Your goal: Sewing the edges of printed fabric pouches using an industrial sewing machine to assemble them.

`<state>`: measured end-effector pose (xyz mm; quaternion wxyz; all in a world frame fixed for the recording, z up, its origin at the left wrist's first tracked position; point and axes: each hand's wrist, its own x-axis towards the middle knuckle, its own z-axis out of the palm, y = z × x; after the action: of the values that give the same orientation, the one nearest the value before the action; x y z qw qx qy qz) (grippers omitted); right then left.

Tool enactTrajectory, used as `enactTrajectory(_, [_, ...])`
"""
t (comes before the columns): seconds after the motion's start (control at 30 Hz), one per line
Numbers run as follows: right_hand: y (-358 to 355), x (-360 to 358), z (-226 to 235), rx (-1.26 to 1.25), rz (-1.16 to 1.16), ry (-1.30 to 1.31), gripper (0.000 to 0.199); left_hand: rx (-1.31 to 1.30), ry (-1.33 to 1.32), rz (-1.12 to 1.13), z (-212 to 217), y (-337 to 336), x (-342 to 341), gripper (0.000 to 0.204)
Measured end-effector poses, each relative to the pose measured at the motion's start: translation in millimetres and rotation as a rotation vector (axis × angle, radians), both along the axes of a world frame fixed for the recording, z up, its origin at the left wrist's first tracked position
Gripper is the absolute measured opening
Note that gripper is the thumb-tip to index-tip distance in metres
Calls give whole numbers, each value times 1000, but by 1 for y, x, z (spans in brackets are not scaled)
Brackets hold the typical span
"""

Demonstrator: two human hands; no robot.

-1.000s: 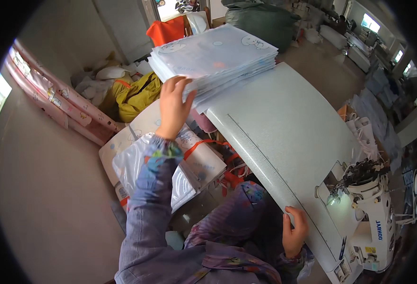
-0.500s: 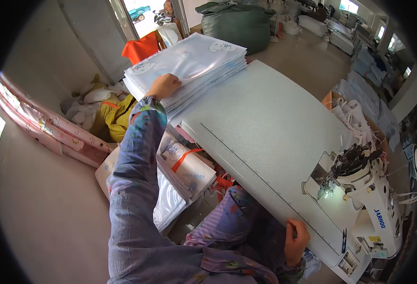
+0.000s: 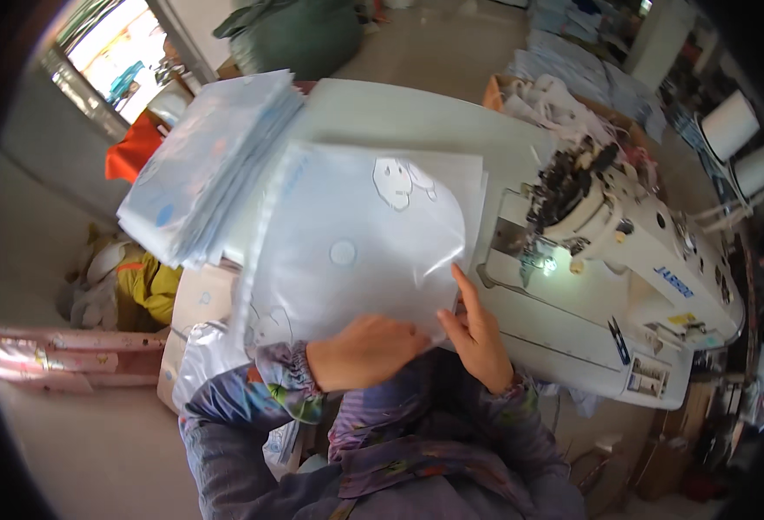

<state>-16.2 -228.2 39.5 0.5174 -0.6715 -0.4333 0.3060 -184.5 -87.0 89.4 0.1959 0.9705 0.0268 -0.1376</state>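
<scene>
A pale, glossy printed plastic sheet (image 3: 356, 225) with cartoon animal figures lies across the sewing table in front of me. At its near edge, my left hand (image 3: 369, 354) is closed with the fingers curled on the sheet; the fingertips are partly hidden. My right hand (image 3: 479, 342) rests by the sheet's near right corner, thumb and forefinger apart. Just right of the sheet stands a white sewing machine (image 3: 659, 251), its lamp lit over the needle area. To the left sits a stack of similar sheets (image 3: 204, 156).
Small black thread snips (image 3: 617, 340) lie on the table (image 3: 399, 108) near the machine. Behind the machine is a cardboard box (image 3: 493, 91) of white straps. Thread cones (image 3: 728, 130) stand at far right. A yellow bag (image 3: 152, 290) and a big green sack (image 3: 295, 39) are on the floor.
My left hand has come from the stack to the table front, and a sheet now lies before me. My right hand has moved up to its edge. The view has turned right.
</scene>
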Motion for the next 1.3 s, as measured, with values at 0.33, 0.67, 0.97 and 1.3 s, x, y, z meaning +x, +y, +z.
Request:
enactTrajectory(0.33, [-53, -20, -26, -94, -205, -43, 61, 61, -792, 322, -66, 71, 164, 20])
enactTrajectory(0.67, [-57, -20, -34, 45, -261, 467, 79, -415, -422, 260, -61, 86, 177, 32])
enactTrajectory(0.97, [-79, -46, -39, 41, -225, 437, 78, 76, -817, 172, -90, 65, 178, 16])
enactTrajectory(1.3, [-73, -36, -41, 24, -198, 281, 52, -952, -682, 405, -82, 76, 159, 17])
